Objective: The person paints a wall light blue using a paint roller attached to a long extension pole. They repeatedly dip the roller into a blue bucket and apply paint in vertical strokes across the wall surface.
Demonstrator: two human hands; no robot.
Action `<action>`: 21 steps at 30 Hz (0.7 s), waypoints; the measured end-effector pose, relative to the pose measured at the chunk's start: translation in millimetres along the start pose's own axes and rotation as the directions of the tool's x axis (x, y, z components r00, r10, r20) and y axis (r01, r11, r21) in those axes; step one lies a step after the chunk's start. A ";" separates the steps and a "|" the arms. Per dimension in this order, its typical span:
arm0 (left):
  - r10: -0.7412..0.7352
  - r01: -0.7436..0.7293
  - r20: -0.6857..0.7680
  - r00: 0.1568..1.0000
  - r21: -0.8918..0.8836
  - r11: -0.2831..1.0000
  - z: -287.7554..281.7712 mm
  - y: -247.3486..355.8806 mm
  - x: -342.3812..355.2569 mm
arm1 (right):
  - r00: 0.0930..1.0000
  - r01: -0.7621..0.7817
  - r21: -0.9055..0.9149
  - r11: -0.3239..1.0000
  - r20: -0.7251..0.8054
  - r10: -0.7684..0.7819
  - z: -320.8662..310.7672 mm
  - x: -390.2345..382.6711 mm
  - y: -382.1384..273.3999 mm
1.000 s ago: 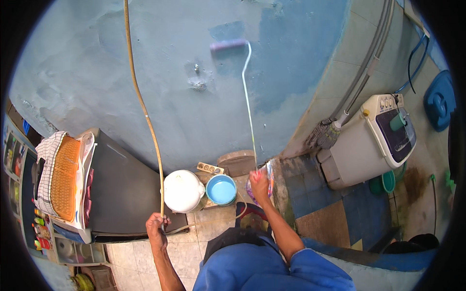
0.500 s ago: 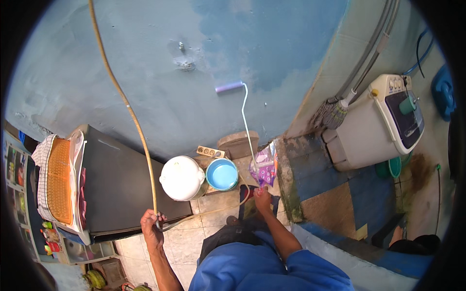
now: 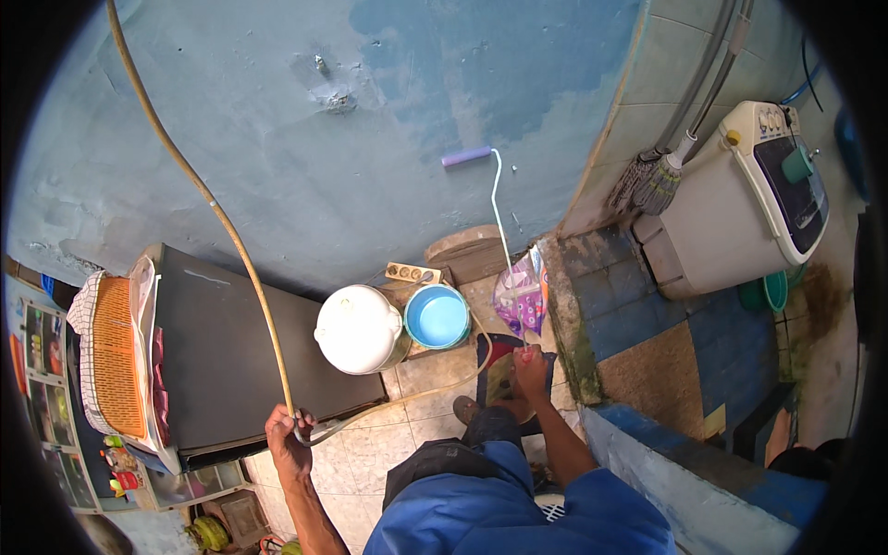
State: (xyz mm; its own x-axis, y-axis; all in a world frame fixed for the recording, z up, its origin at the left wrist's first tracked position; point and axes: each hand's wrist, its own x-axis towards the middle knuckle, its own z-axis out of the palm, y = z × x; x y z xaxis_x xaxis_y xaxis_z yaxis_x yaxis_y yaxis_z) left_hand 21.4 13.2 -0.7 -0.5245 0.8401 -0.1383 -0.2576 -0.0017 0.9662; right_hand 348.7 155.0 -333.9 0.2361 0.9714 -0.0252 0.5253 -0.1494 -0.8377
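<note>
Roller point(image 3: 467, 156) is sitting lower along wall point(image 3: 259, 185) now, ahead of right hand point(image 3: 530, 372) gripping its rod point(image 3: 493, 192), stroke seemingly reaching below darker patch point(image 3: 481, 74); left hand point(image 3: 290, 437) gripping yellow hose point(image 3: 212, 203).

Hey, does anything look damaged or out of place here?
Yes, two things. The blue wall has a rough, chipped-looking patch below a small metal fitting, unlike the smoother surface around it. Also, a power strip lies right beside an open bucket, an odd spot for sockets.
</note>
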 end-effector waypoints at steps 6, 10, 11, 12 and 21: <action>0.024 -0.025 -0.025 0.999 -0.043 0.999 -0.3 -2.9 -0.9 | 0.997 -0.037 0.101 0.994 0.066 0.031 2.8 46.9 -32.0; 0.012 -0.013 -0.030 0.999 -0.026 1.000 -2.9 -5.9 -1.1 | 0.993 -0.073 0.052 0.996 0.100 0.067 4.7 52.0 -38.7; 0.008 -0.009 -0.032 0.999 -0.021 1.000 -2.3 -5.8 -1.4 | 0.989 -0.097 0.040 0.995 0.113 0.092 4.6 46.3 -33.1; 0.008 -0.009 -0.036 0.999 -0.017 1.000 -1.7 -5.1 -1.8 | 0.991 -0.091 0.044 0.995 0.104 0.086 3.2 35.9 -25.6; -0.005 0.004 -0.015 1.000 -0.051 0.999 0.6 -7.8 2.0 | 0.998 0.040 0.072 0.997 0.044 -0.044 7.8 60.0 -52.5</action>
State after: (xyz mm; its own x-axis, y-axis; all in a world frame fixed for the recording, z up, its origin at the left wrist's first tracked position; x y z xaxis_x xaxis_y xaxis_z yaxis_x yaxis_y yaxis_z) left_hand 22.9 15.3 -8.4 -0.5350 0.8321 -0.1463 -0.3007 -0.0257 0.9534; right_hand 328.9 222.5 -295.7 0.1768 0.9842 -0.0125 0.4741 -0.0963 -0.8752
